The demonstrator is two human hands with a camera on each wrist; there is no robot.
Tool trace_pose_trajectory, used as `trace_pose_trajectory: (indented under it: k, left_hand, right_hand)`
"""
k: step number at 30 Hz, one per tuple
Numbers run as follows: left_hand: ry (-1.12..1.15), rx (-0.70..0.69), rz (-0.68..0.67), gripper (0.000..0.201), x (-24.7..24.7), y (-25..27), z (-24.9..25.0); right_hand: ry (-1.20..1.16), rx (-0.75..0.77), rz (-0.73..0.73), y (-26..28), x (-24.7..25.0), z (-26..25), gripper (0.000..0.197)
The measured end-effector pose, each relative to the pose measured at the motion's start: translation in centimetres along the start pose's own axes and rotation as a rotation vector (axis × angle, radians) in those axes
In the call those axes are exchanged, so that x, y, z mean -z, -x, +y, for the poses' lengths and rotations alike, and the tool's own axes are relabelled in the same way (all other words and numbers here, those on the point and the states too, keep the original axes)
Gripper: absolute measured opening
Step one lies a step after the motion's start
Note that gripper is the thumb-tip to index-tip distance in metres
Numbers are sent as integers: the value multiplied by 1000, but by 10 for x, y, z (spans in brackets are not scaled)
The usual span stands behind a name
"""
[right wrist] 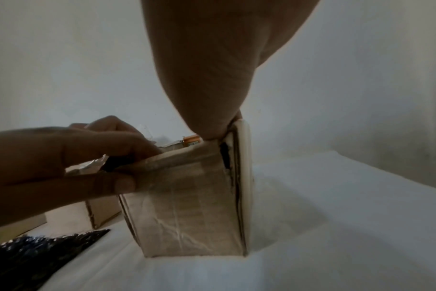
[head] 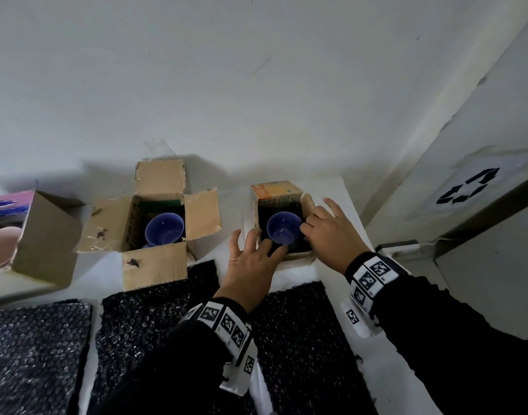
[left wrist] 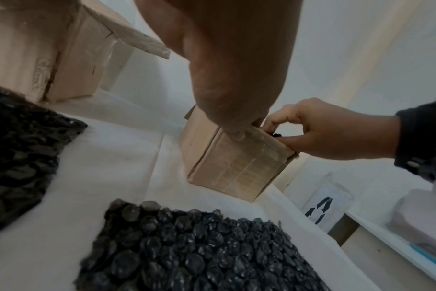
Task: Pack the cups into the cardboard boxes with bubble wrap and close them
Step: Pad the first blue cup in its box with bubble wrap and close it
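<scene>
A small cardboard box (head: 276, 190) stands open on the white table, lined with black bubble wrap (head: 264, 214). A blue cup (head: 282, 232) sits upright inside it. My left hand (head: 250, 265) grips the box's near rim, with fingers inside beside the cup and the thumb (right wrist: 120, 185) on the outer front wall (right wrist: 187, 206). At the right rim, my right hand (head: 325, 235) pinches a black bit of the wrap (left wrist: 276, 135) between thumb and fingers. The cup is hidden in both wrist views.
A larger open box (head: 155, 265) holding another blue cup (head: 164, 229) stands to the left. Further left a pink-printed box (head: 47, 235) lies on its side. Three black bubble wrap sheets (head: 301, 339) lie along the near edge. A bin with a recycling sign (head: 469, 187) stands right.
</scene>
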State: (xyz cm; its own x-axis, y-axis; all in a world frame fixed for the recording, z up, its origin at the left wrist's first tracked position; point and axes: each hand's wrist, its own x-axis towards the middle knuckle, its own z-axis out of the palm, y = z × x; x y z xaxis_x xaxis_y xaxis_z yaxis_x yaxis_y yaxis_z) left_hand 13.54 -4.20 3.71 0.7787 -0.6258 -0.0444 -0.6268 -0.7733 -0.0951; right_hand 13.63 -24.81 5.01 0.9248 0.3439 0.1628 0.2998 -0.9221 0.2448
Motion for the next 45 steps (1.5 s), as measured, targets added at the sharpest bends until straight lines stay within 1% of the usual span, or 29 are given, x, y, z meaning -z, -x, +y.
trace_pose_trajectory:
  k: [1, 3, 6, 8, 9, 11, 12, 13, 14, 15, 16, 17, 18, 19, 20, 21, 22, 23, 24, 25, 27, 29, 32, 36, 39, 42, 43, 45]
  left_hand:
    - [16, 3, -22, 67, 2, 0, 0]
    - [47, 15, -37, 64, 4, 0, -1]
    - [36, 16, -58, 61, 11, -1, 1]
    - [32, 11, -75, 57, 17, -3, 2]
    - [28, -1, -78, 53, 19, -5, 2]
    - [27, -53, -83, 39, 21, -8, 2]
    - [32, -91, -74, 30, 21, -10, 1]
    - [54, -126, -61, 24, 21, -11, -1]
    - [91, -153, -40, 29, 21, -13, -3]
    - [127, -167, -16, 41, 21, -15, -5]
    - [168, -161, 12, 48, 22, -19, -8]
    - [207, -151, 54, 48, 21, -24, -12]
    - [232, -134, 107, 43, 20, -30, -17]
    - [253, -113, 155, 36, 17, -36, -22]
    - [258, -93, 163, 36, 16, -43, -25]
    - [239, -78, 110, 46, 14, -47, -27]
    - [211, -75, 27, 58, 12, -51, -28]
    - [180, -77, -45, 66, 10, -54, -27]
    - [143, -82, -99, 69, 8, -56, -26]
    - [107, -88, -122, 69, 6, -57, -25]
    - [52, -97, -122, 67, 2, -58, -25]
    - [35, -93, -123, 68, 1, -58, -25]
    - [35, -91, -132, 67, 3, -58, -26]
    - [68, -86, -109, 68, 3, -60, -27]
    - [73, -84, -116, 75, 2, -61, -28]
    - [69, -92, -91, 78, -1, -61, -30]
    - [73, -92, -83, 78, -2, -61, -30]
    - [80, -89, -69, 77, -5, -61, -29]
  right_hand:
    - [8, 10, 17, 3, -1, 1, 8]
    - [9, 6, 26, 9, -2, 2, 22]
    - [-12, -1, -33, 13, -4, 2, 38]
    - [-23, -7, -74, 10, -5, 3, 41]
    - [-29, -4, -78, 8, -5, 2, 38]
    - [-48, -6, -19, 5, -6, 0, 21]
    - [-88, -28, 32, 5, -6, -2, 10]
    - [-149, -74, 76, 5, -5, -6, 9]
    - [-201, -135, 123, 7, -5, -9, 10]
    - [-227, -218, 157, 10, -4, -11, 9]
    - [-225, -301, 176, 11, -4, -14, 14]
    - [-210, -375, 166, 13, -3, -16, 21]
    - [-198, -429, 146, 13, -4, -18, 26]
    - [-200, -467, 124, 11, -4, -20, 27]
    - [-213, -502, 115, 9, -5, -22, 25]
    - [-233, -541, 116, 7, -7, -23, 23]
    - [-255, -577, 119, 5, -10, -23, 24]
    - [-271, -603, 119, 5, -13, -23, 26]
    - [-280, -609, 120, 5, -16, -22, 28]
    - [-274, -592, 124, 5, -19, -20, 29]
    - [-198, -518, 132, 6, -22, -18, 25]
    - [-100, -450, 111, 6, -21, -16, 19]
    - [-47, -413, 56, 5, -16, -17, 15]
    - [-89, -440, -40, -1, -21, -22, 25]
    - [-128, -459, -95, -11, -28, -17, 43]
    - [-142, -456, -61, -18, -25, -15, 61]
    - [-141, -461, -38, -19, -24, -15, 63]
    - [-144, -470, -29, -18, -26, -17, 57]
